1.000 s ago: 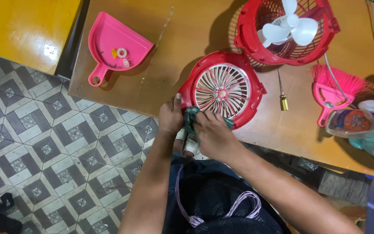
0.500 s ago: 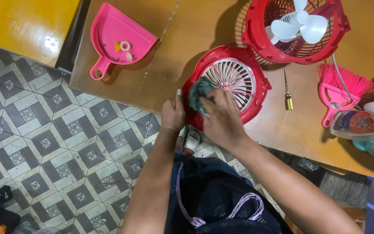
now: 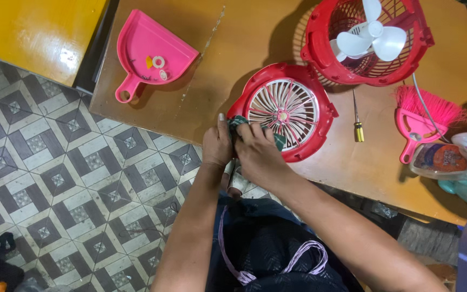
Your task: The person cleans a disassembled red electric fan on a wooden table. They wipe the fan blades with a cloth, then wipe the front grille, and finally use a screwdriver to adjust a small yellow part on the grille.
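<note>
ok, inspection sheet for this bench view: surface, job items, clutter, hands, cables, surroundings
Surface: brown wooden table, scuffed, pale streak near the far edge.
Job items: red fan grille cover lying flat at the near edge; dark green cloth on its near-left rim.
Clutter: red fan body with white blades, yellow-handled screwdriver, pink brush, pink dustpan holding small parts, plastic bottle.
Hands: left hand grips the cover's rim; right hand presses the cloth on it.
Cables: thin grey cord running from the fan body.
Surroundings: patterned tile floor, yellow table.
</note>
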